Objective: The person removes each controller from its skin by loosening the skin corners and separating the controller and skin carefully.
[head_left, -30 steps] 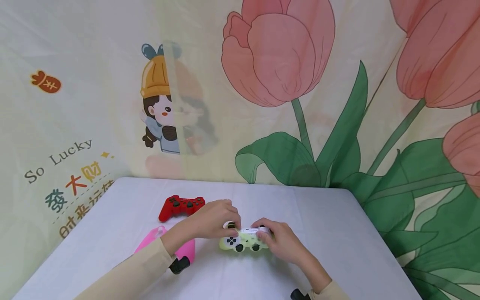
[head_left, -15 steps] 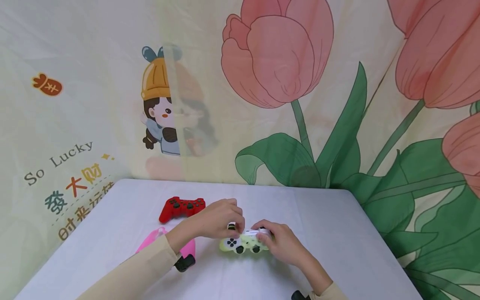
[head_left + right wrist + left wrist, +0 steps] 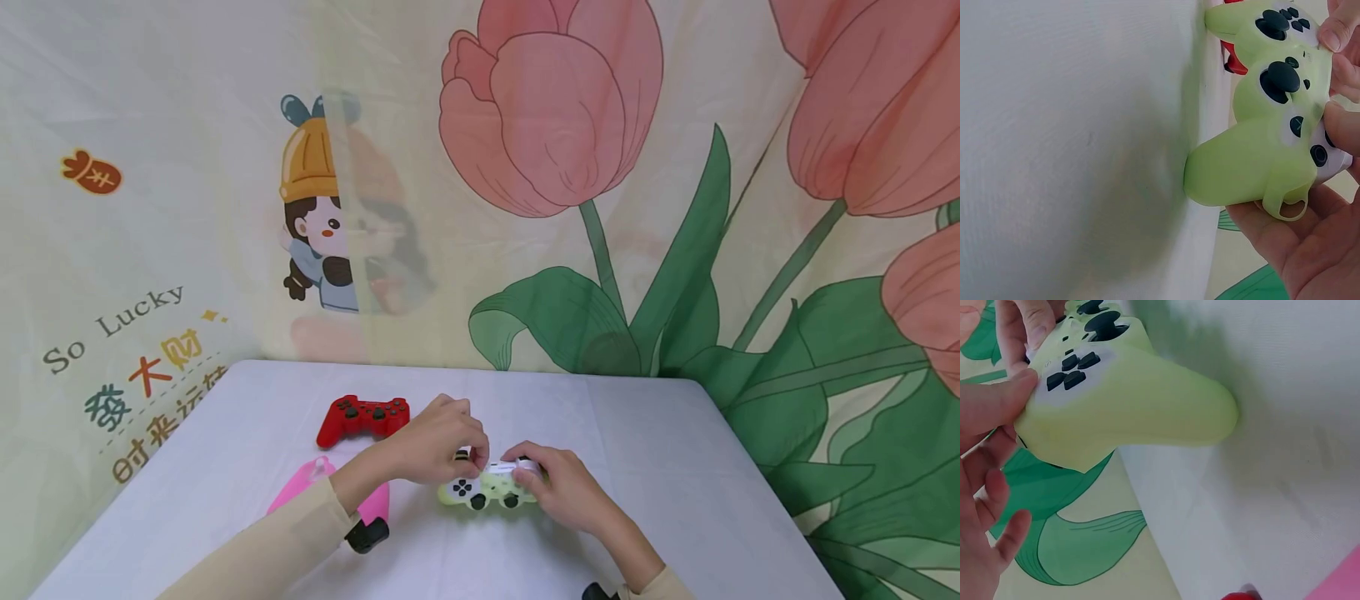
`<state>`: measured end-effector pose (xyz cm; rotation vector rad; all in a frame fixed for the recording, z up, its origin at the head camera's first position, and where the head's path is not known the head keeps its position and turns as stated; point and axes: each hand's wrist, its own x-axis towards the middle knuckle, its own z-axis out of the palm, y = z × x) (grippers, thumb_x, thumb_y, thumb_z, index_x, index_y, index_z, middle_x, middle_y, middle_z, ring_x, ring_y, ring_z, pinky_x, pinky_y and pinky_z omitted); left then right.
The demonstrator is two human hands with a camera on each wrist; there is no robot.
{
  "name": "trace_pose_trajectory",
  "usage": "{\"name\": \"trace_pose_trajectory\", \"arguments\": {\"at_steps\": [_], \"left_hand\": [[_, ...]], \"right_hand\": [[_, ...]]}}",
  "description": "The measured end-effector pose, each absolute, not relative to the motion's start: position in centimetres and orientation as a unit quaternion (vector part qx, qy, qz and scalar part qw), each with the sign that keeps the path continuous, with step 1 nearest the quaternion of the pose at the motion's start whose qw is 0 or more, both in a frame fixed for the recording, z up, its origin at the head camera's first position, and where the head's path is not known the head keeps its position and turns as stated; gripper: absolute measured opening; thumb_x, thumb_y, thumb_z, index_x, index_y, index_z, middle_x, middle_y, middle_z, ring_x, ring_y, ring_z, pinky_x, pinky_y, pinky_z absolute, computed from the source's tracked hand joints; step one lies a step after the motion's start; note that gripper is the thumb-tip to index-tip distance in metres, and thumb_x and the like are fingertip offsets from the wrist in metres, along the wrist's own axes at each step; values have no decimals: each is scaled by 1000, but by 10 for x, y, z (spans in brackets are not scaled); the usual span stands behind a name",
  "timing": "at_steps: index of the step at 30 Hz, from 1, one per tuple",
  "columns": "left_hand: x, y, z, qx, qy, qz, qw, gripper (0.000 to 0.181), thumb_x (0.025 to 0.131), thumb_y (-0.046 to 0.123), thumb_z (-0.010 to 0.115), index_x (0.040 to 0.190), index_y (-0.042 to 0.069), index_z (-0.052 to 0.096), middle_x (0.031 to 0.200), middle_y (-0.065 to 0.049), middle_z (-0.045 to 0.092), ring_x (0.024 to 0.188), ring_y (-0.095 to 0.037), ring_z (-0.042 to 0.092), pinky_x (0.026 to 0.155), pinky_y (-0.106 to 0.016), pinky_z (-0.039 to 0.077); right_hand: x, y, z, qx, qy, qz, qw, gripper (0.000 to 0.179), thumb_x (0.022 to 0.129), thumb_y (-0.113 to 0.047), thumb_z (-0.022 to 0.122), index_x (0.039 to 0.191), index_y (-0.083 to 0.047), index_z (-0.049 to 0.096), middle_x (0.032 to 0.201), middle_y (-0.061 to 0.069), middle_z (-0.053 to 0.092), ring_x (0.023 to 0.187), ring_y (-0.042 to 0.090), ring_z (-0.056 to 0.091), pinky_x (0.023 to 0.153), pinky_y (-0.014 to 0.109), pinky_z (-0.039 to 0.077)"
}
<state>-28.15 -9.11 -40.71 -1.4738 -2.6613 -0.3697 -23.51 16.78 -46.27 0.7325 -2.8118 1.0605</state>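
A game controller, white where it shows, sits in a light green silicone cover [image 3: 491, 486] with black thumbsticks poking through. It is held tilted, its handle ends down at the white table. My left hand [image 3: 444, 442] pinches the top edge of the cover near the direction buttons; in the left wrist view the cover [image 3: 1141, 403] is stretched over that handle. My right hand [image 3: 564, 487] grips the other end, thumb on the front and fingers behind. Bare white casing of the controller [image 3: 1337, 153] shows beside the round buttons in the right wrist view. A small loop hangs from the cover there.
A red controller [image 3: 351, 421] lies at the back left. Nearer, a pink silicone piece [image 3: 300, 483] lies partly hidden under my left forearm. The white table [image 3: 645, 433] ends at a printed curtain [image 3: 405, 333] behind.
My left hand has lifted slightly and shifted a little right along the cover's top edge, its fingers drawn closer together. The right hand and the controller hold almost still.
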Motion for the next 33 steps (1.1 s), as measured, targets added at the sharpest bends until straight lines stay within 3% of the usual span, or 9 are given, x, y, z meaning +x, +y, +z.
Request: {"name": "trace_pose_trajectory", "arguments": {"at_steps": [20, 33], "left_hand": [[-274, -112, -413, -452, -879, -110, 107, 21, 89, 31, 87, 84, 37, 67, 82, 32, 61, 82, -5, 41, 97, -40, 40], [-271, -134, -432, -434, -879, -159, 118, 20, 88, 34, 88, 87, 38, 69, 87, 34, 63, 80, -2, 41, 84, -32, 37]], "right_hand": [[-236, 167, -459, 225, -908, 352, -4, 15, 106, -33, 66, 120, -34, 71, 106, -9, 74, 88, 12, 60, 80, 36, 49], [-239, 164, -460, 205, -907, 367, -19, 16, 106, -32, 66, 121, -35, 71, 107, -2, 73, 87, 17, 60, 76, 37, 48]]}}
